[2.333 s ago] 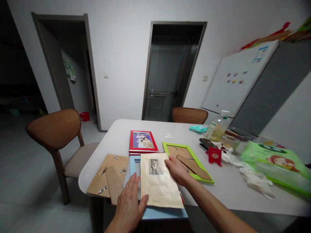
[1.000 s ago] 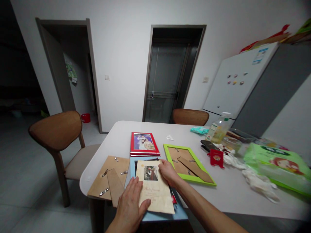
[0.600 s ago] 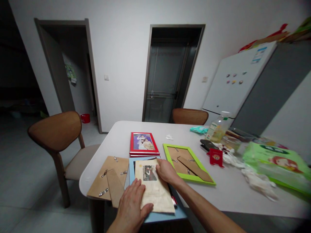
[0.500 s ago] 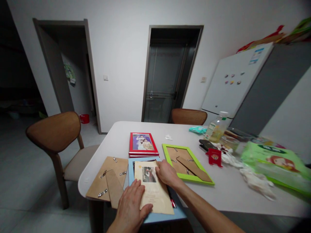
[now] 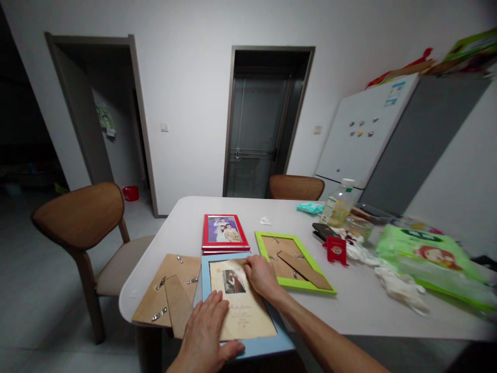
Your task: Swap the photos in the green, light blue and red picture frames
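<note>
A light-blue picture frame (image 5: 259, 346) lies near the front edge of the table. Inside its border sits a cream printed sheet (image 5: 249, 317) with a small dark picture in its upper part. My left hand (image 5: 205, 326) rests flat on the frame's left side and the sheet's edge, fingers stretched out. At the sheet's upper right corner, my right hand (image 5: 262, 277) has its fingers closed on the paper. Left of the frame is a brown backing board (image 5: 149, 290) with metal clips and a stand leg. A lime-green frame (image 5: 308, 256) lies face down on the right.
Red-framed photos (image 5: 225, 231) are stacked behind the blue frame. To the right are a red card holder (image 5: 336, 250), a black object (image 5: 325, 232), a clear bottle (image 5: 338, 203), crumpled tissues (image 5: 402, 290) and a green tissue pack (image 5: 430, 259). A wooden chair (image 5: 81, 215) stands left.
The cream sheet has shifted slightly and now lies inside the blue frame's border; its edges overlapped the border before. Both hands stay on it. The whole view has swung slightly right.
</note>
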Tool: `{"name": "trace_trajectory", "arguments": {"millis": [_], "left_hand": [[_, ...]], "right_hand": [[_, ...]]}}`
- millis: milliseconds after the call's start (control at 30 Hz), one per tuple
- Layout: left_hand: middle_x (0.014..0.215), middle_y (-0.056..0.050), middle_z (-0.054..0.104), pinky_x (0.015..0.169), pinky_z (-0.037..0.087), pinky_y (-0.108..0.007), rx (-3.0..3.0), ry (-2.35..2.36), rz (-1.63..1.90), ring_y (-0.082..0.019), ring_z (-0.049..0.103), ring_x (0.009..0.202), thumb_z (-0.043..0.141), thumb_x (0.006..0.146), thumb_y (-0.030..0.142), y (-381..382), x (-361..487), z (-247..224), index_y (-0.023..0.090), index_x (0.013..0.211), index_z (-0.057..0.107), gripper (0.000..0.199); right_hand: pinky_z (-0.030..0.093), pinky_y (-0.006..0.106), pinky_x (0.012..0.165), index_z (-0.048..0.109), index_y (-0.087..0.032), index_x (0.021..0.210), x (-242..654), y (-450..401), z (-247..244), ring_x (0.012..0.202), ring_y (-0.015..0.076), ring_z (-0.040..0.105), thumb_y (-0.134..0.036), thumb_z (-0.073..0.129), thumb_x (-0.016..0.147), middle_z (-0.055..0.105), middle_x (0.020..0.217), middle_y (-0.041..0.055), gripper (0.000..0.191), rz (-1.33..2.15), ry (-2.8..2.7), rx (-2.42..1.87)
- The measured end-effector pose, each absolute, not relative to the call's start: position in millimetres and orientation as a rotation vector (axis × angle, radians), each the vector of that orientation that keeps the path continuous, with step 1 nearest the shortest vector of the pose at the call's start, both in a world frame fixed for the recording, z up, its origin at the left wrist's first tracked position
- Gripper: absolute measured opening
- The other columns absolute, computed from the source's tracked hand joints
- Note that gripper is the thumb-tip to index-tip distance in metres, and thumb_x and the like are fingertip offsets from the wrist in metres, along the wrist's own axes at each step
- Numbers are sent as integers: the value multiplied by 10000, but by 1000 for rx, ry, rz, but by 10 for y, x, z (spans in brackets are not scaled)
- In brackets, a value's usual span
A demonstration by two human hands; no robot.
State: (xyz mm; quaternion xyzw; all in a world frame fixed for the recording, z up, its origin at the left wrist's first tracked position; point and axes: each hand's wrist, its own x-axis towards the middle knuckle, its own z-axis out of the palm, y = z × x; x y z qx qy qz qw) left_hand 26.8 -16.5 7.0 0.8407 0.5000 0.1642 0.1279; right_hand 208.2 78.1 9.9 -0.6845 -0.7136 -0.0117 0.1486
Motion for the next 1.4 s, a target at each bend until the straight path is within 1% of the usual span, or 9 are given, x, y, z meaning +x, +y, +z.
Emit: {"name": "trace_trajectory", "arguments": {"millis": [133, 300, 400, 467, 733, 900, 967, 1133, 1400], "left_hand": [[1282, -148, 380, 961, 284, -473, 2423, 1458, 477, -288, 332, 1181, 652, 598, 423, -160, 273, 94, 135, 1151, 471, 649], [1276, -139, 392, 964, 275, -474, 2390, 1459, 428, -283, 334, 1181, 619, 632, 418, -160, 263, 155, 137, 1138, 484, 595], [1267, -136, 408, 959, 279, -476, 2386, 1455, 436, -284, 339, 1178, 615, 634, 417, -159, 260, 157, 143, 1127, 490, 578], [1250, -128, 435, 956, 279, -476, 2395, 1447, 452, -283, 350, 1172, 624, 626, 411, -163, 264, 151, 161, 1104, 505, 552], [1196, -97, 505, 940, 273, -493, 2419, 1398, 499, -262, 425, 1119, 610, 656, 355, -202, 274, 171, 211, 1029, 528, 408], [1168, -71, 532, 933, 267, -499, 2406, 1346, 521, -245, 437, 1109, 569, 700, 301, -224, 267, 196, 225, 826, 582, 147], [1179, -71, 523, 944, 233, -520, 2433, 1305, 494, -249, 409, 1133, 559, 710, 336, -234, 271, 206, 229, 867, 576, 190], [1274, -110, 412, 947, 190, -563, 2501, 1255, 348, -299, 308, 1192, 661, 565, 456, -260, 281, 205, 219, 1081, 494, 592], [1253, -100, 439, 957, 220, -536, 2505, 1381, 639, -264, 379, 1155, 568, 685, 368, -272, -249, 229, 235, 1178, 425, 530]], "right_hand": [[312, 268, 654, 615, -194, 758, 2037, 897, 154, 801, 178, 507, -238, 446, 762, 603, 801, 64, 174, -24, -2069, -1978], [292, 302, 746, 474, -218, 1095, 1966, 833, 183, 957, 207, 432, -245, 494, 735, 505, 1034, 84, 362, -148, -2016, -1929], [286, 289, 744, 568, -194, 900, 1963, 723, 125, 913, 195, 439, -282, 449, 774, 524, 951, 77, 194, -167, -2167, -1791], [284, 288, 737, 577, -181, 811, 1954, 658, 74, 883, 187, 449, -314, 386, 812, 538, 903, 73, 233, -141, -2270, -1727], [282, 309, 756, 543, -172, 877, 1933, 540, 148, 897, 188, 463, -351, 312, 838, 546, 924, 76, 294, -114, -2381, -1680], [241, 335, 860, 473, -218, 1066, 2016, 348, 115, 1080, 200, 374, -341, 349, 819, 458, 1164, 72, 303, -59, -2433, -1510], [203, 370, 899, 399, -230, 1161, 2033, 315, 70, 1140, 213, 320, -336, 353, 815, 407, 1236, 78, 365, -44, -2459, -1508], [197, 397, 910, 405, -216, 1160, 2009, 336, 42, 1155, 218, 311, -305, 323, 825, 399, 1246, 94, 356, 2, -2433, -1578], [260, 363, 871, 524, -220, 1024, 1655, 119, 230, 1060, 215, 392, -345, 401, 797, 489, 1124, 77, 287, 130, -2439, -1416]]}}
